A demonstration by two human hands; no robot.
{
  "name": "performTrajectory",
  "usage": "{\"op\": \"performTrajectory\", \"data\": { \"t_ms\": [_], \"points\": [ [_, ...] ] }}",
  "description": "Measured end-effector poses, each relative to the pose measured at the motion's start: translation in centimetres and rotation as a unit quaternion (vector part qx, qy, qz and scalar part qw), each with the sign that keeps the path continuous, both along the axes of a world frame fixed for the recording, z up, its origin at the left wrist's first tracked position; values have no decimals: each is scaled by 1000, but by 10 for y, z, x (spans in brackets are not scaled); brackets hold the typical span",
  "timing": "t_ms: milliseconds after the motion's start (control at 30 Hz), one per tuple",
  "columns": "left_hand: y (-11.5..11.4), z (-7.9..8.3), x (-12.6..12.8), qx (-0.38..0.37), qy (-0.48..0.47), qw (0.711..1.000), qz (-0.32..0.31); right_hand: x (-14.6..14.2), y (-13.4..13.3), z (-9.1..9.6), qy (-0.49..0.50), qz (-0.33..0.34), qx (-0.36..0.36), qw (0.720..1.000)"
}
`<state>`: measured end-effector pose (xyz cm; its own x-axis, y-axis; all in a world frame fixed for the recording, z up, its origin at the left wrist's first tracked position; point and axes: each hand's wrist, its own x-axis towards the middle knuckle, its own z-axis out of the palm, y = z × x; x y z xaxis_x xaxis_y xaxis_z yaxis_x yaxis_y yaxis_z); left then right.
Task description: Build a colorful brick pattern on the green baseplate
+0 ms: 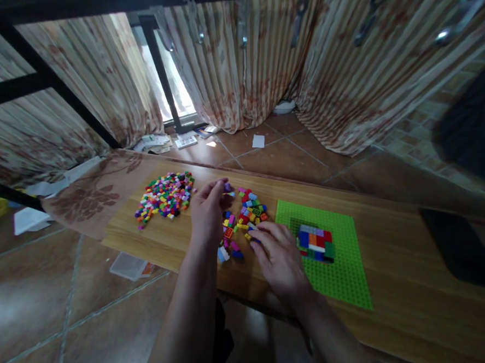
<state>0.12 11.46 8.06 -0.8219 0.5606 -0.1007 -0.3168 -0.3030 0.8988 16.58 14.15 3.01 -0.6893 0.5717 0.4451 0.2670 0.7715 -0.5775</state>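
Observation:
My left hand [210, 207] is over the left side of a loose pile of toy building bricks [244, 217], its fingers curled in and pressed together. A purple brick [227, 187] shows right at its fingertips; whether they grip it is unclear. My right hand [279, 255] reaches into the pile's right side with fingers apart, the fingertips at yellow and grey bricks. Right of it lies a green studded baseplate [344, 264]. On that sits a low block of joined bricks [316, 242] in red, blue, orange, white, green and grey.
A second heap of small mixed bricks [165, 196] lies at the left of the wooden table [401, 279]. A black flat object [460, 247] is at the right end. A clear plastic lid or box [128, 266] is on the floor. Black metal bars [82, 114] cross the upper left.

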Motion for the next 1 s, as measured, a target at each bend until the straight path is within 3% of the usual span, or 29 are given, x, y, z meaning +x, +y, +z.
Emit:
{"op": "performTrajectory", "data": {
  "t_ms": [100,267,500,700,867,1000],
  "points": [
    [-11,2,-19,10,-25,998,50,-26,-14,-4,-45,3,5,999],
    [-20,3,-30,20,-50,998,42,-50,-19,-11,-95,-22,17,995],
    [-26,7,-35,14,-60,998,31,-56,-15,-21,-122,-54,44,990],
    [-27,8,-35,-9,-54,998,4,-57,-12,-18,-97,-44,36,994],
    [-26,5,-30,-65,-62,993,-72,-40,5,-6,8,-54,0,999],
    [-19,-2,-11,-167,48,965,-194,-17,20,6,61,-81,-17,995]
  ]
}}
